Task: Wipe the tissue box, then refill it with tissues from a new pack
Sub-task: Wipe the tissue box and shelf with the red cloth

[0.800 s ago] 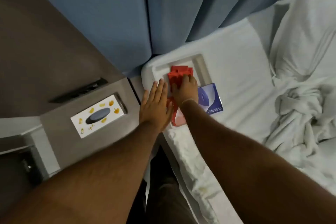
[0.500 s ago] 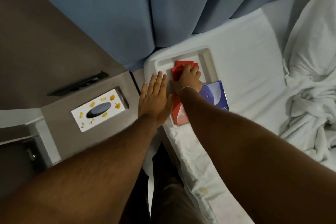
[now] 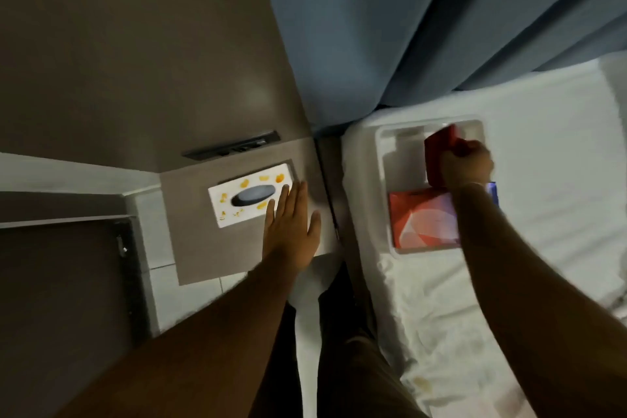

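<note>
A white tissue box with yellow prints and a dark oval slot lies on the brown bedside table. My left hand hovers flat and open beside its right end, fingers nearly at the box's edge. On the bed a white tray holds a red and blue tissue pack. My right hand is closed on a red cloth over the tray's far part. The blue end of the pack is mostly hidden behind my right forearm.
Blue curtains hang behind the table and bed. White bed sheets spread to the right. A dark slot sits in the brown wall above the table. My legs stand in the gap between table and bed.
My left hand has left the tray's edge and moved left to the tissue box on the table. My right hand has closed around the red cloth and lifted it off the tray.
</note>
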The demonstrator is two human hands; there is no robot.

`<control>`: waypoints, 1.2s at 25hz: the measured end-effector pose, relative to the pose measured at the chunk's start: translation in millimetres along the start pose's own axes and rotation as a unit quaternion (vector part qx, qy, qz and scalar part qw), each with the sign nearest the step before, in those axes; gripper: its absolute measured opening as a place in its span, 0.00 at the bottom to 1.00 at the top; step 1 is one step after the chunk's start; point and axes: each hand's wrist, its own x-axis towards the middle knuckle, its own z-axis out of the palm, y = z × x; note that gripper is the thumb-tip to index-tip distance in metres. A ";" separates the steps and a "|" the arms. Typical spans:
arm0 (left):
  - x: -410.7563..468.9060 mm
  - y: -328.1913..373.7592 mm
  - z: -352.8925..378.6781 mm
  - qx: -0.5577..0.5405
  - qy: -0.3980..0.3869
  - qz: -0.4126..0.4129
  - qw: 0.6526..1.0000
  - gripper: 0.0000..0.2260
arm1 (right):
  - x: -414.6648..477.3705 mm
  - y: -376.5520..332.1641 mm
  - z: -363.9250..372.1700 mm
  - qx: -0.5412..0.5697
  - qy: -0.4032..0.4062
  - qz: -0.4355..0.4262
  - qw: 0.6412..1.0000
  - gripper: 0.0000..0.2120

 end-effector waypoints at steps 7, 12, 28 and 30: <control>-8.2 -121.2 24.4 -0.030 -0.028 -0.049 0.998 0.31 | -113.9 -2.1 17.9 0.440 -0.283 0.140 0.841 0.08; 4.0 -200.4 53.4 -0.041 -0.031 -0.061 0.997 0.32 | -178.7 -13.5 156.8 0.384 -0.361 0.119 0.841 0.13; 125.3 -347.8 79.1 -0.034 0.013 0.007 0.999 0.65 | -148.5 47.2 364.8 -0.273 -0.226 -0.483 0.801 0.31; 125.6 -350.0 83.2 -0.040 0.028 0.008 0.999 0.63 | -150.1 55.0 363.7 -0.276 -0.220 -0.482 0.802 0.30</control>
